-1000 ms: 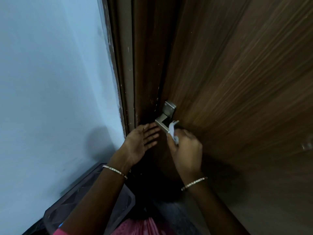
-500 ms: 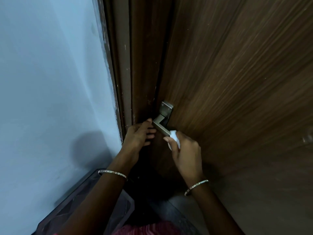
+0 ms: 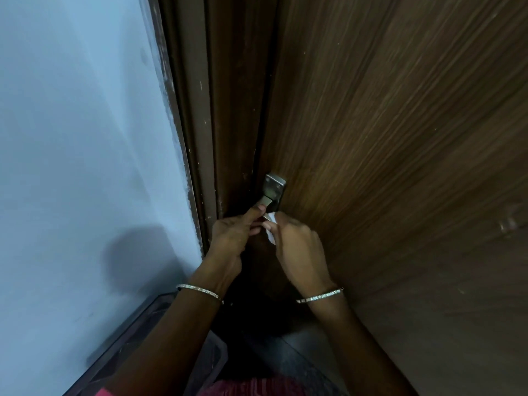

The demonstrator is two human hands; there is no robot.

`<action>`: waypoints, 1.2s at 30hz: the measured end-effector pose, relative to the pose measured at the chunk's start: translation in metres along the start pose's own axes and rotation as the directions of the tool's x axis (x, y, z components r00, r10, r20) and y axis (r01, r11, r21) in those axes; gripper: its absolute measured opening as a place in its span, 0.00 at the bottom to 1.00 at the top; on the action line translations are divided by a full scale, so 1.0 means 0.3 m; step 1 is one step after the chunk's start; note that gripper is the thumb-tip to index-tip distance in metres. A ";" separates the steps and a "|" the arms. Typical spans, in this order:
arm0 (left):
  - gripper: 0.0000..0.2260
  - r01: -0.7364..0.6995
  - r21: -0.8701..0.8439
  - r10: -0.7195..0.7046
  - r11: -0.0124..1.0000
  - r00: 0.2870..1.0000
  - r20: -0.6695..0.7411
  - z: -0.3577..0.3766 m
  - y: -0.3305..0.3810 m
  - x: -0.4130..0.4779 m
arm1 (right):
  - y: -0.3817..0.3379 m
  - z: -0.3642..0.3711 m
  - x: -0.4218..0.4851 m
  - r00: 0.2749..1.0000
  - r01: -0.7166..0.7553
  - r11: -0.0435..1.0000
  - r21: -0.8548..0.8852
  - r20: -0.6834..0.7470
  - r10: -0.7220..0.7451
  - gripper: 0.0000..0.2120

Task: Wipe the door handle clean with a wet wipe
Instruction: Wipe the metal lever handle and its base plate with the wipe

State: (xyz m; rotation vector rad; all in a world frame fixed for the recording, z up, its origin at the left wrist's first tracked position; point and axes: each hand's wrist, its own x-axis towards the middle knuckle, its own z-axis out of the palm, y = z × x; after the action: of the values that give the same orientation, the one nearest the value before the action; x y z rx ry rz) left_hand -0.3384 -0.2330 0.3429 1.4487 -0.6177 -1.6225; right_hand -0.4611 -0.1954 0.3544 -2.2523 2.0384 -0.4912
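A grey metal door handle (image 3: pixel 273 190) with a square plate sits on the brown wooden door (image 3: pixel 385 138), close to its left edge. My left hand (image 3: pixel 233 238) is closed around the lever from below, its thumb lying along the top of the lever. My right hand (image 3: pixel 297 250) holds a small white wet wipe (image 3: pixel 271 224) pinched in its fingers, pressed against the lever's right part just below the plate. Most of the lever is hidden by both hands.
The dark brown door frame (image 3: pixel 200 110) runs down beside a pale blue wall (image 3: pixel 85 138). A dark translucent container (image 3: pixel 160 338) stands on the floor at the lower left, under my left forearm. Both wrists wear thin bangles.
My left hand went from open fingers beside the lever to a closed grip on it, thumb on top. My right hand with the wipe stays at the lever.
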 end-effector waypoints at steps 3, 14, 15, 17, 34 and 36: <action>0.13 -0.010 -0.002 0.010 1.000 1.000 0.011 -0.004 0.003 0.007 | 0.032 -0.011 -0.069 0.998 -0.058 0.991 0.117 -0.029 0.062 0.16; 0.10 -0.043 0.021 0.042 0.999 0.998 0.052 -0.022 -0.005 0.023 | 0.021 -0.187 -0.062 0.966 -0.016 0.899 0.439 -0.224 0.126 0.13; 0.10 -0.050 0.022 0.048 0.999 0.998 0.049 -0.021 -0.006 0.023 | -0.008 -0.179 -0.041 0.972 0.033 0.929 0.369 -0.229 0.056 0.12; 0.10 -0.067 0.012 0.066 0.998 0.997 0.042 -0.022 -0.007 0.022 | -0.052 -0.153 -0.001 0.971 0.124 0.974 0.188 -0.225 -0.080 0.19; 0.10 -0.047 0.005 0.046 0.999 0.996 0.077 -0.027 -0.002 0.030 | 0.007 -0.068 0.085 0.912 0.259 0.860 -0.440 -0.181 -0.367 0.12; 0.10 -0.048 0.000 0.047 0.999 0.996 0.080 -0.029 0.001 0.026 | -0.010 -0.066 0.093 0.918 0.238 0.872 -0.428 -0.193 -0.346 0.11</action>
State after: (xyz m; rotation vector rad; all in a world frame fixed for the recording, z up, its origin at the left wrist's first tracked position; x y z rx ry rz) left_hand -0.3297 -0.2383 0.3371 1.3656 -0.6943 -1.6495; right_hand -0.4618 -0.2192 0.3793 -2.9151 2.0724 -0.4484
